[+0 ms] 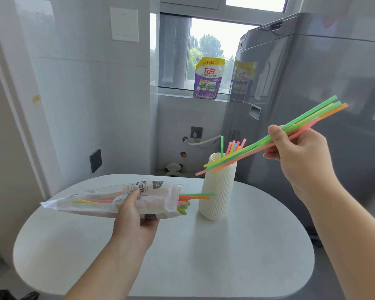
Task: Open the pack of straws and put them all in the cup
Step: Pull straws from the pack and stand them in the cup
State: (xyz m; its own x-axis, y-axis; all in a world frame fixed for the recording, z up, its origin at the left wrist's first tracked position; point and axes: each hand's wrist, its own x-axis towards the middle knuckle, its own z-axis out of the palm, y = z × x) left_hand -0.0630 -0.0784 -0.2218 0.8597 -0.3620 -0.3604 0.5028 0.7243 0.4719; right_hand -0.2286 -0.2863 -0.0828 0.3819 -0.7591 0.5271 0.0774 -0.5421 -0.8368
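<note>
A tall cream ribbed cup [217, 191] stands upright on the white table [182, 256], with several colourful straws [233, 147] poking out of its mouth. My right hand [299, 152] grips a bundle of green, yellow, orange and pink straws [312, 116], slanted down to the left, their lower ends in front of the cup's rim. My left hand [134, 215] holds the clear plastic straw pack [108, 198] level above the table, left of the cup. Several straws [188, 201] stick out of the pack's open right end toward the cup.
A grey washing machine [312, 83] stands close behind and right of the table. A purple detergent pouch [208, 79] sits on the window sill at the back. A white wall [74, 94] rises on the left. The table's rounded front edge lies near me.
</note>
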